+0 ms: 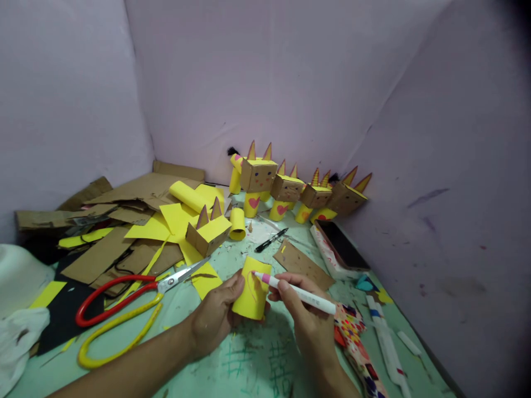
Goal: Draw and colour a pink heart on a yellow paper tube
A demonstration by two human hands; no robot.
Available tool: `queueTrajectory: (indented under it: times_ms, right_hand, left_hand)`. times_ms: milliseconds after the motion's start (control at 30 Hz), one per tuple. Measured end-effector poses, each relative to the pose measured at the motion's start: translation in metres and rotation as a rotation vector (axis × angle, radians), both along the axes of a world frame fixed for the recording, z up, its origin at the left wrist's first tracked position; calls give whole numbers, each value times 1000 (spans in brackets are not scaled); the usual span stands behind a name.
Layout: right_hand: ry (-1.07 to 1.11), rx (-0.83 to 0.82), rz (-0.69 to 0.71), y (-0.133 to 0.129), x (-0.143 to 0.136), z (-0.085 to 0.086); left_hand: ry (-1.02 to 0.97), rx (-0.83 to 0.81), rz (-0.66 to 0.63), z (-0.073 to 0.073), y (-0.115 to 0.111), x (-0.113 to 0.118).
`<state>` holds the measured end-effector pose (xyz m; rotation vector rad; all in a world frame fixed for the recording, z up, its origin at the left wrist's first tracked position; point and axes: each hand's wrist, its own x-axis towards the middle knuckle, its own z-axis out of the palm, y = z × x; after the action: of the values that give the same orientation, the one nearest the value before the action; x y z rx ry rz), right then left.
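Note:
A yellow paper tube [250, 298] is held upright, slightly tilted, over the table, with my left hand [215, 315] closed around its left side. A pink curved outline shows on the front of the tube. My right hand [309, 323] grips a white marker [309, 297], whose pink end touches the tube near the top of that outline. Just beyond the tube lies a cardboard box head [207, 235] with yellow top and two horns. Beside it stands a short yellow tube [237, 224].
Red and yellow scissors [153, 293] lie left, before cardboard scraps [136, 190] and yellow paper [155, 225]. Finished box-headed figures [259, 176] line the back wall. A black pen [271, 240], a cardboard piece [302, 264], a phone [342, 246] and white markers [385, 342] lie right.

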<state>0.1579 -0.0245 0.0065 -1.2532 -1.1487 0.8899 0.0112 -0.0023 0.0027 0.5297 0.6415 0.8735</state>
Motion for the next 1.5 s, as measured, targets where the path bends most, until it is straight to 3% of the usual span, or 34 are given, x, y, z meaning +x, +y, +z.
queueTrajectory:
  times_ms: [1500]
  right_hand:
    - [19, 31, -27, -3, -3, 2]
  left_hand:
    - [-20, 19, 5, -4, -1, -2]
